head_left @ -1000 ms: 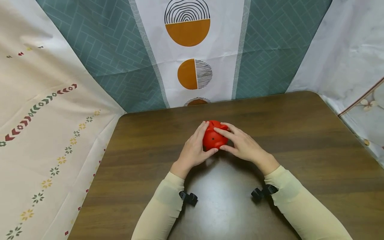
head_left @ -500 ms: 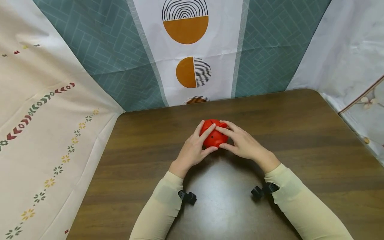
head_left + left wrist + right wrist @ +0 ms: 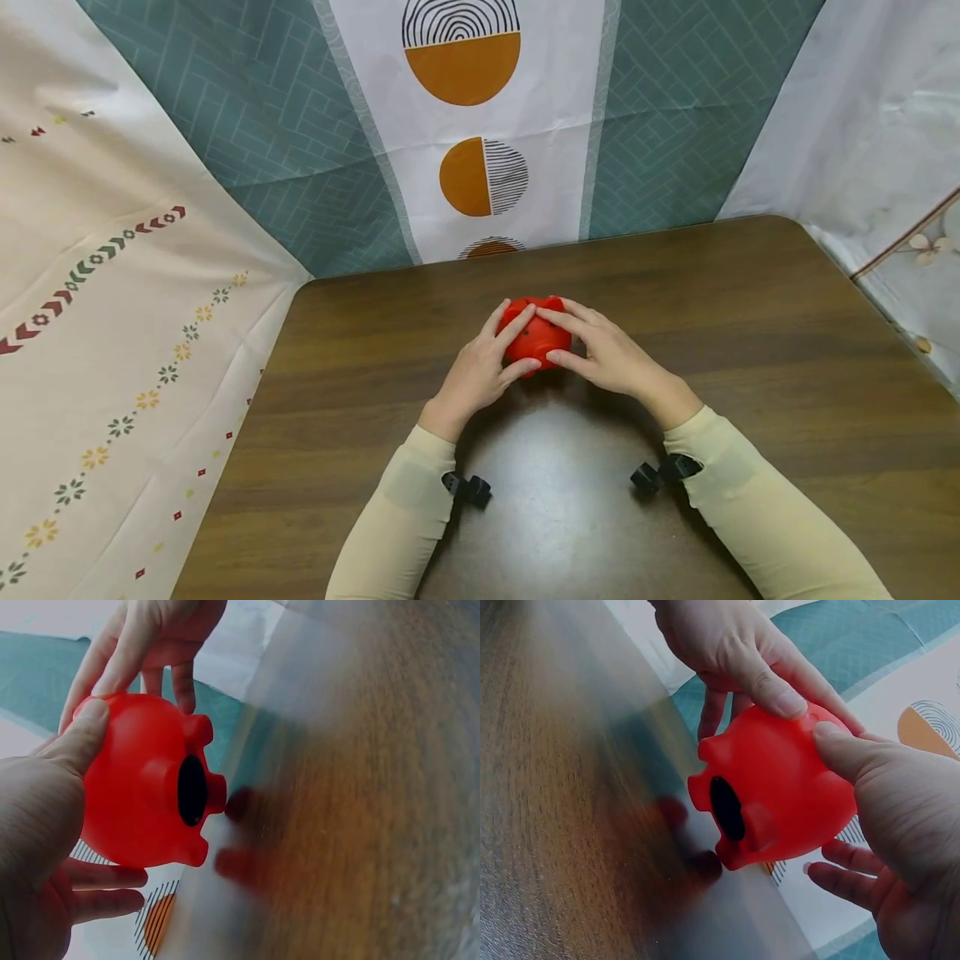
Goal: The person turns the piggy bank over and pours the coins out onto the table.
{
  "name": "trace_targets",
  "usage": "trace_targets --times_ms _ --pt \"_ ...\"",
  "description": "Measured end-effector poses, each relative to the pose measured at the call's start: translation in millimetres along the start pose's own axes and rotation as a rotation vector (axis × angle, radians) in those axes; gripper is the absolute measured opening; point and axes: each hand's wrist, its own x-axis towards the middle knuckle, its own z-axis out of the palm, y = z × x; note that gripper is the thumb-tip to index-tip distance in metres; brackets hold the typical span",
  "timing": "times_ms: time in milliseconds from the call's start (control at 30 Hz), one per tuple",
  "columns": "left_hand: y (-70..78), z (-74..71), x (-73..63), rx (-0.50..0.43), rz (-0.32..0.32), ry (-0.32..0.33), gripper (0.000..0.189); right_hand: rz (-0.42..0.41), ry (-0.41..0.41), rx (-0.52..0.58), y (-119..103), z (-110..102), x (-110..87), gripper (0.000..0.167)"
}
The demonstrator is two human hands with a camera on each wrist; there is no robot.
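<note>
A red piggy bank (image 3: 543, 340) is held between both hands towards the far half of the wooden table. My left hand (image 3: 472, 377) grips its left side, thumb low and fingers spread over the top. The right hand (image 3: 618, 357) holds the other side the same way, its index fingertip close to the left one. From below, the left wrist view shows stubby feet and a round black plug (image 3: 192, 790) in the belly. A gap shows between the feet and the tabletop in the right wrist view, where the bank (image 3: 787, 787) hangs slightly tilted.
The brown table (image 3: 360, 350) is glossy and reflects the light in front of the hands. Behind it hangs a teal and white cloth (image 3: 300, 125) with orange circles. Patterned cream fabric (image 3: 112, 333) drapes the left side, and white fabric (image 3: 862, 125) the right.
The left index finger has shifted onto the front of the piggy bank. Between the hands the bank has tilted, its eye dot moving up and left. Both arms stay nearly in place.
</note>
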Motion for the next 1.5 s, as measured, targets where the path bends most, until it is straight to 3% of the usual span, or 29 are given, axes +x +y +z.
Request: trace_targets --times_ms 300,567,767,1067,1367,1500 --pt "-2.2 -0.9 0.5 -0.096 -0.071 -0.046 0.077 -0.012 -0.005 -0.018 0.6 2.4 1.4 0.089" --pt "-2.0 0.2 1.6 -0.13 -0.088 -0.04 0.076 -0.029 0.019 -0.081 3.7 9.4 5.2 0.095" --pt "-0.7 7.1 2.5 -0.168 -0.058 -0.007 0.08 -0.027 0.047 0.007 6.7 17.0 6.8 0.094" --pt "-0.1 6.8 3.5 -0.19 -0.028 -0.063 0.12 0.005 0.054 0.047 8.9 16.9 8.0 0.094" --pt "-1.0 6.8 5.0 -0.13 0.018 -0.022 0.116 0.025 0.058 0.056 9.1 14.7 7.7 0.094" --pt "-1.7 5.8 5.1 -0.119 0.081 0.033 0.11 0.015 0.065 0.063 8.0 12.1 8.3 0.093"
